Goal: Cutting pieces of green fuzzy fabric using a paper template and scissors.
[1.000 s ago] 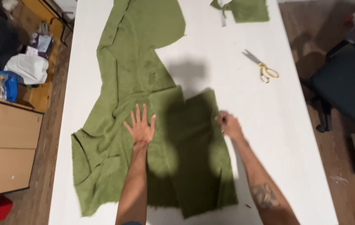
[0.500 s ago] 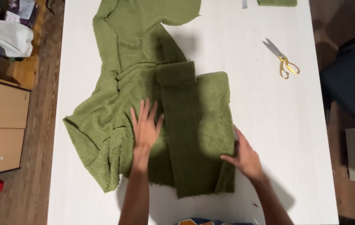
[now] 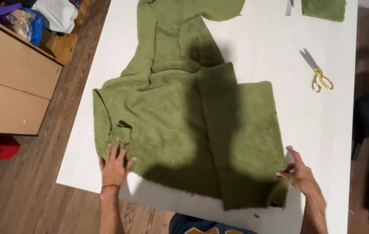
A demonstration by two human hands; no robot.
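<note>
1. On the white bench (image 3: 336, 125) lies a big green fuzzy cloth (image 3: 180, 125), folded over in the middle.
2. It looks soft, floppy and light; the edges look best to hold.
3. The left hand (image 3: 115, 167) lies flat and open on its near-left edge.
4. The right hand (image 3: 299, 173) pinches its near-right corner.
5. Yellow-handled scissors (image 3: 316, 71) lie well apart.

Fuzzy matt green cloth (image 3: 180, 125) on a smooth, seemingly laminate white table (image 3: 266, 47); metal scissors (image 3: 316, 71).

The far end of the green fabric (image 3: 184, 125) is cut off by the top edge, as is a second green piece (image 3: 324, 8) at far right. Both forearms are cropped by the near edge.
</note>
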